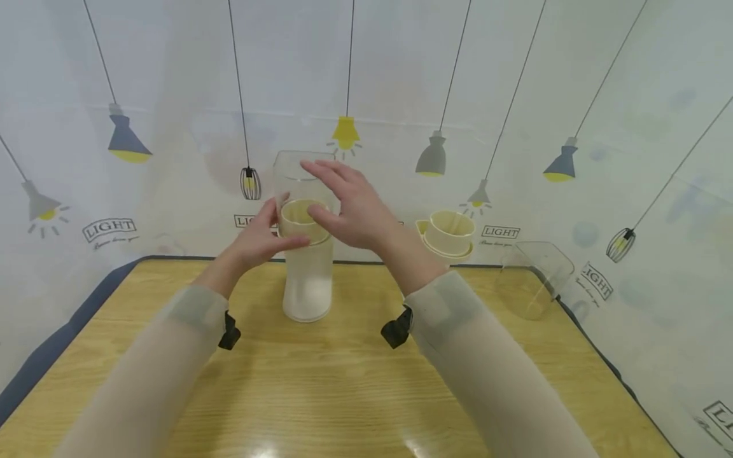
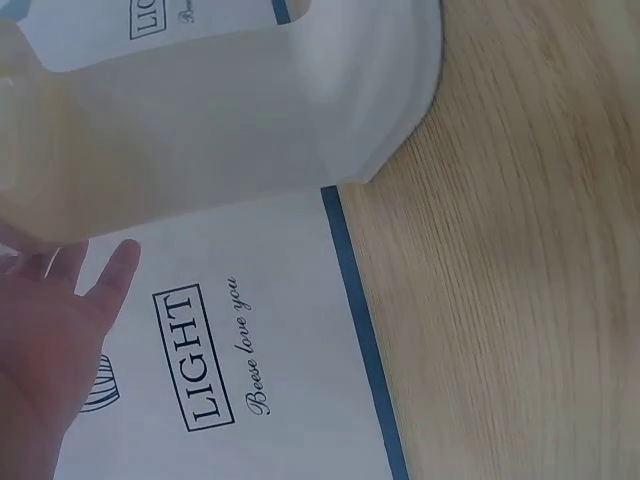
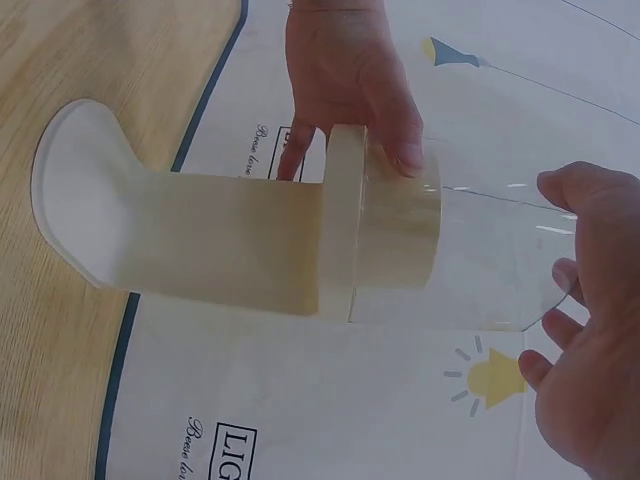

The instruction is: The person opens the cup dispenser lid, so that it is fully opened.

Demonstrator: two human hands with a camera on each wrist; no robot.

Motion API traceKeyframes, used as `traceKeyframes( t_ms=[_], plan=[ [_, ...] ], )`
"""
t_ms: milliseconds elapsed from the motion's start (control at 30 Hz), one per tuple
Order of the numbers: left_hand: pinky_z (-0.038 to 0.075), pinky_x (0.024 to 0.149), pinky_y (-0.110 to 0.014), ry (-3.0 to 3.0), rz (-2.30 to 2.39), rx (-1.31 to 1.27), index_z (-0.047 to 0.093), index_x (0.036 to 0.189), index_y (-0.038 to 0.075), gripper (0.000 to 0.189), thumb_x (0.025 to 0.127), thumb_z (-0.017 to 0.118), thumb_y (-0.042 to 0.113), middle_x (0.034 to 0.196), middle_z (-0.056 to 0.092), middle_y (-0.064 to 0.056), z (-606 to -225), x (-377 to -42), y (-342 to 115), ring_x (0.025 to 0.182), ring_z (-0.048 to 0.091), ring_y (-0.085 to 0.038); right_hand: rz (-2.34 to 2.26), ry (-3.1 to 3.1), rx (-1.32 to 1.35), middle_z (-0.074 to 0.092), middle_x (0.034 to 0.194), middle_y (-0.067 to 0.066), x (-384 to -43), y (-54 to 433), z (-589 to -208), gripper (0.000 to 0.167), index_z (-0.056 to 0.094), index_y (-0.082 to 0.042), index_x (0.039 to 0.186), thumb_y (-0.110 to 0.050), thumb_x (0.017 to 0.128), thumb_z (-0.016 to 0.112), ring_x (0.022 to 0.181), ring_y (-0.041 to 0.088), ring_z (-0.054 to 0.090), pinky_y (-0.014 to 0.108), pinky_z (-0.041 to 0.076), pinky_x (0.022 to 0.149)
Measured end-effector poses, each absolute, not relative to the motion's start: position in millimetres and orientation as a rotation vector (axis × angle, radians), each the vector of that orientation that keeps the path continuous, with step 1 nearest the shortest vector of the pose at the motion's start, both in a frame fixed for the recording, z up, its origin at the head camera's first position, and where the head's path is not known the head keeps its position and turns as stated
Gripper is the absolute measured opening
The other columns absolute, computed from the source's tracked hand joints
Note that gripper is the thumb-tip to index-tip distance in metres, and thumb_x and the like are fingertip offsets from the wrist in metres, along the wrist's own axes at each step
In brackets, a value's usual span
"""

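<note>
A white stand (image 1: 307, 286) with a flared base stands upright on the table. At its top sits a cream collar (image 3: 338, 250) with a round inner rim, and a clear plastic container (image 3: 485, 255) rises from the collar. My left hand (image 1: 258, 240) holds the collar from the left, thumb across the front and fingers behind. My right hand (image 1: 356, 208) is at the upper right of the clear container; the right wrist view shows its thumb and fingers spanning the far end. In the left wrist view the white stand fills the top, with left fingers (image 2: 115, 275) beside it.
Farther right at the table's back edge is a second cream collar (image 1: 451, 234), its lower part partly hidden by my right arm. Beyond it, another clear container (image 1: 529, 283) rests near the right corner. A printed cloth wall (image 1: 401, 63) rises behind the wooden table (image 1: 321, 394).
</note>
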State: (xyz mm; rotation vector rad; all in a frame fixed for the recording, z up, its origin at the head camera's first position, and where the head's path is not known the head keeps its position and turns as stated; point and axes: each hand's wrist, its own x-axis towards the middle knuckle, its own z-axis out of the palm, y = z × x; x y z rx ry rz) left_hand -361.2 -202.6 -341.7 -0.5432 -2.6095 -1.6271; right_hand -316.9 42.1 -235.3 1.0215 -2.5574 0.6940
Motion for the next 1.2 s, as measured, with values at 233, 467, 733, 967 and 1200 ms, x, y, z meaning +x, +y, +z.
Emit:
traceKeyframes(
  t_ms=[233, 467, 733, 967, 1200],
  plan=[
    [0.042, 0.119, -0.066, -2.557, -1.695, -0.515, 0.016, 0.169, 0.026, 0.109, 0.088, 0.086, 0.042, 0.166, 0.039, -0.009, -341.8, -359.6, -199.1, 0.153, 0.039, -0.035, 0.767, -2.566, 0.969, 0.037, 0.171, 0.001, -312.8, 34.1, -237.4, 0.06, 0.046, -0.026, 0.161, -0.03, 0.105, 0.066, 0.159, 0.025, 0.035, 0.05, 0.035, 0.13],
    [0.05, 0.112, -0.06, -2.53, -1.64, -0.453, 0.022, 0.162, 0.022, 0.107, 0.083, 0.091, 0.046, 0.158, 0.04, -0.009, -350.1, -354.5, -195.4, 0.142, 0.044, -0.034, 0.785, -2.534, 0.932, 0.04, 0.169, 0.001, -312.1, 32.5, -239.4, 0.056, 0.051, -0.025, 0.158, -0.035, 0.106, 0.067, 0.156, 0.023, 0.043, 0.047, 0.041, 0.127],
    [0.049, 0.114, -0.053, -2.479, -1.619, -0.399, 0.023, 0.158, 0.013, 0.112, 0.079, 0.095, 0.045, 0.152, 0.04, -0.016, -361.7, -346.6, -185.6, 0.134, 0.051, -0.034, 0.885, -2.459, 0.925, 0.047, 0.164, 0.003, -311.0, 36.2, -245.3, 0.051, 0.059, -0.019, 0.15, -0.036, 0.103, 0.072, 0.154, 0.023, 0.045, 0.045, 0.04, 0.127],
    [0.051, 0.109, -0.05, -2.453, -1.557, -0.325, 0.027, 0.156, 0.01, 0.115, 0.074, 0.096, 0.052, 0.152, 0.038, -0.016, -366.0, -336.7, -176.3, 0.132, 0.05, -0.032, 0.928, -2.441, 0.902, 0.049, 0.163, 0.002, -310.9, 39.9, -248.8, 0.05, 0.06, -0.016, 0.147, -0.036, 0.102, 0.073, 0.152, 0.023, 0.048, 0.046, 0.042, 0.126],
    [0.056, 0.1, -0.045, -2.417, -1.502, -0.279, 0.034, 0.15, 0.008, 0.112, 0.071, 0.096, 0.057, 0.145, 0.04, -0.014, -369.2, -326.7, -166.4, 0.125, 0.05, -0.029, 0.973, -2.399, 0.923, 0.05, 0.163, 0.004, -312.2, 45.3, -254.2, 0.051, 0.059, -0.012, 0.144, -0.033, 0.101, 0.075, 0.155, 0.022, 0.044, 0.043, 0.037, 0.13]
  ],
)
